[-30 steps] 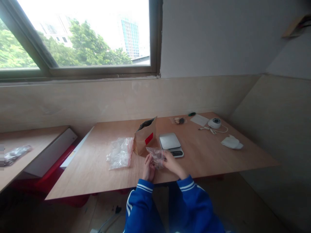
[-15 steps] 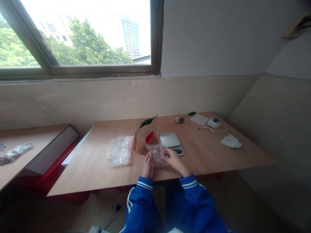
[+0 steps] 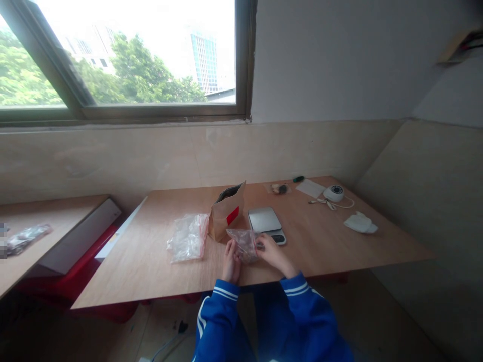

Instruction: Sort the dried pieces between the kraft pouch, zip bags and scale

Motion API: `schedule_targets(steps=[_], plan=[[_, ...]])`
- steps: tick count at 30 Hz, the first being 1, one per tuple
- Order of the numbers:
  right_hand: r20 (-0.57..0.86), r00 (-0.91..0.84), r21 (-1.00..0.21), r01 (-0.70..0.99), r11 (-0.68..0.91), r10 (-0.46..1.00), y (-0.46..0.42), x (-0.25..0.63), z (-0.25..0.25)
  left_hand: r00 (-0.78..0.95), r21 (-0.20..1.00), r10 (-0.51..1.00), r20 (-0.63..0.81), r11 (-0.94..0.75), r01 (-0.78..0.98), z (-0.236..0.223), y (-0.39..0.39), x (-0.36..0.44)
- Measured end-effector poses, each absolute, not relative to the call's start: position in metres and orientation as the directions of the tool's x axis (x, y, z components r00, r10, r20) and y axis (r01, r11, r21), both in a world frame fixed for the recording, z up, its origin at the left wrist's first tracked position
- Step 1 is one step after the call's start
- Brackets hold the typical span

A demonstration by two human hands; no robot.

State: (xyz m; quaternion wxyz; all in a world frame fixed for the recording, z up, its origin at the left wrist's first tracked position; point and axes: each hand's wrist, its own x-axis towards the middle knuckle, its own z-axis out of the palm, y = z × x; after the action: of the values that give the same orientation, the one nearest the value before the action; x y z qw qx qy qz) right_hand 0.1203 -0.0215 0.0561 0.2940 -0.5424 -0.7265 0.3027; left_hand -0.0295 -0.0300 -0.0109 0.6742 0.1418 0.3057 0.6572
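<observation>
Between my hands is a small clear zip bag [image 3: 247, 245], held just above the table's front edge. My left hand [image 3: 231, 262] is closed on its left side. My right hand [image 3: 272, 252] pinches its right side, along the reddish zip strip. What the bag contains is too faint to make out. Behind it stands an open brown kraft paper pouch [image 3: 223, 220] with a red label. A digital kitchen scale [image 3: 264, 221] with a silver plate sits beyond my right hand, its front partly covered by the fingers.
A pile of clear zip bags [image 3: 187, 239] lies left of the pouch. Towards the back are a small packet [image 3: 279, 188], a green-handled tool [image 3: 298, 179] and white paper [image 3: 310, 188]. A white dome camera [image 3: 333, 192] with its cable and a crumpled white wrapper [image 3: 360, 222] lie at right.
The zip bag is still between both hands, and its upper part has tipped slightly lower. My right fingers have shifted a little along its edge. The view has moved slightly.
</observation>
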Motion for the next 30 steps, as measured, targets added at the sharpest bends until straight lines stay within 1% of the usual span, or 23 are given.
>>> schedule_targets(steps=[7,13,19,23,26,28,30], plan=[[0.036,-0.282,-0.804,0.561,0.195,0.959,-0.021,0.126,0.047,-0.078,0.568,0.96,-0.27,0.093,-0.818,-0.01,-0.031,-0.03],[0.106,-0.281,-0.819,0.52,0.244,0.954,-0.023,0.126,0.04,-0.102,0.589,0.96,-0.26,0.074,-0.805,-0.013,-0.03,-0.033],[0.13,-0.24,-0.882,0.415,0.222,0.962,-0.019,0.131,0.055,-0.096,0.57,0.952,-0.292,0.092,-0.817,-0.012,-0.029,-0.033],[0.207,-0.205,-0.895,0.354,0.27,0.957,-0.017,0.136,0.078,-0.084,0.557,0.953,-0.292,0.097,-0.825,-0.012,-0.029,-0.033],[0.277,-0.187,-0.89,0.321,0.325,0.943,-0.008,0.138,0.107,-0.087,0.545,0.947,-0.308,0.101,-0.832,-0.013,-0.029,-0.034],[0.362,-0.175,-0.86,0.316,0.401,0.916,0.003,0.137,0.13,-0.088,0.537,0.946,-0.312,0.1,-0.837,-0.013,-0.029,-0.034],[0.475,-0.167,-0.805,0.313,0.503,0.864,0.018,0.131,0.154,-0.081,0.534,0.946,-0.313,0.104,-0.839,-0.012,-0.029,-0.034]])
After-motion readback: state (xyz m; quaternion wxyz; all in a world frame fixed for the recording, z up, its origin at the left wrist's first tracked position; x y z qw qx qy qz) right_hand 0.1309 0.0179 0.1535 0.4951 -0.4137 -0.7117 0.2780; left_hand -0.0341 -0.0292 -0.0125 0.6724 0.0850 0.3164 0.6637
